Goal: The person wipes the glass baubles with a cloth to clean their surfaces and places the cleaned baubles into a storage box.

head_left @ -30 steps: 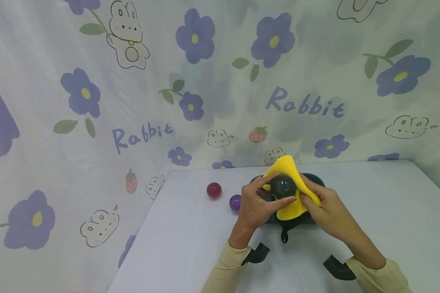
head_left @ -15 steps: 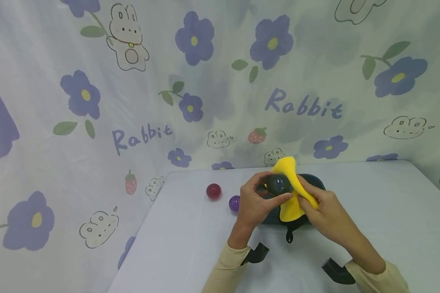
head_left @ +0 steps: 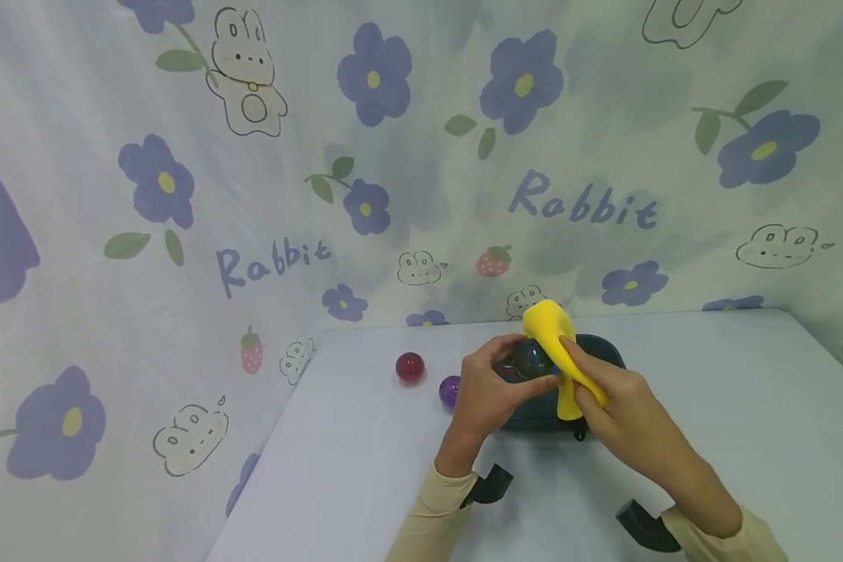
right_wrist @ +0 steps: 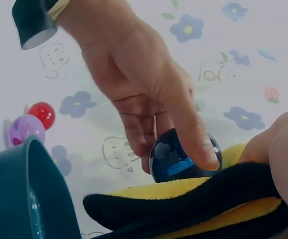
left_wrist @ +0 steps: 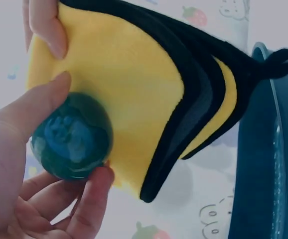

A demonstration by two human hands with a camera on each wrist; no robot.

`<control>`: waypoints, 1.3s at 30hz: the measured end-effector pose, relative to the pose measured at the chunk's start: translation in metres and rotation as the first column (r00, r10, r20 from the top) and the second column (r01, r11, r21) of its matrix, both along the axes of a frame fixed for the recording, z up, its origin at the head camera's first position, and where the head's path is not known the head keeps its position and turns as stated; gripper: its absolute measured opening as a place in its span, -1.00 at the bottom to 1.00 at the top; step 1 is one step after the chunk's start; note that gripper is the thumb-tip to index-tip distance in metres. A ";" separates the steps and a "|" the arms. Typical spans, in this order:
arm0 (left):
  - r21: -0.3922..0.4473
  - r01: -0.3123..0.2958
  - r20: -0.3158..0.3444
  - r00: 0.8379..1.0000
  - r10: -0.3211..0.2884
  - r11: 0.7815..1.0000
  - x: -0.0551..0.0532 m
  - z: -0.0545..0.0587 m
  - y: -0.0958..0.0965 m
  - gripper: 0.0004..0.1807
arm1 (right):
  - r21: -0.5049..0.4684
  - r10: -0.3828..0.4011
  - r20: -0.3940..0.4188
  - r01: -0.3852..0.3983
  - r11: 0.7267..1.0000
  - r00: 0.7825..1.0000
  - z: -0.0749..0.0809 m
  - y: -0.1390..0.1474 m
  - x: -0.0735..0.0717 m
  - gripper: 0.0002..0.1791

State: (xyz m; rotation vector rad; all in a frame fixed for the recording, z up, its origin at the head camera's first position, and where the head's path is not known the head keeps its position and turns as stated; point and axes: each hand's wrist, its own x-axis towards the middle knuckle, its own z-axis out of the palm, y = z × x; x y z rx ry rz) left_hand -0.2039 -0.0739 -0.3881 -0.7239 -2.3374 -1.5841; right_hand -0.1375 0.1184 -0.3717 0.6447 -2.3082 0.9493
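Over the teal basin [head_left: 607,353], my left hand [head_left: 488,390] holds a dark, glossy ball [head_left: 531,360] between thumb and fingers. In the left wrist view the ball [left_wrist: 74,137] looks dark green, with the thumb on top and fingertips underneath. My right hand [head_left: 628,402] pinches a yellow cloth [head_left: 549,328] beside the ball's right side. Seen from the left wrist, the cloth [left_wrist: 124,64] has black edging and a black hanging loop [left_wrist: 279,63], and lies against the ball. The right fingers are partly hidden by the cloth.
Left of the basin, a red ball [head_left: 410,368] and a purple ball [head_left: 449,391] lie on the white table [head_left: 351,468]. The left hand partly covers the purple one. A patterned curtain [head_left: 435,156] hangs behind the table.
My right hand has swung the cloth across the ball's right side, and its hanging loop has shifted right. The ball has moved slightly left. The red and purple balls stay put.
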 end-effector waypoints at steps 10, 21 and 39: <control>-0.024 0.071 0.000 0.997 -0.071 0.997 0.003 0.001 0.000 -0.37 | 0.039 0.014 -0.078 -0.011 0.999 0.997 -0.004 0.002 -0.006 -0.19; -0.064 0.142 -0.101 0.984 -0.148 0.988 0.005 0.002 -0.001 -0.34 | 0.022 0.033 -0.038 -0.032 0.999 0.999 -0.008 0.008 -0.013 -0.23; 0.024 0.114 -0.127 0.986 -0.110 0.993 0.003 0.001 0.000 -0.32 | -0.171 0.091 0.220 -0.053 0.984 0.971 -0.010 0.012 -0.017 -0.40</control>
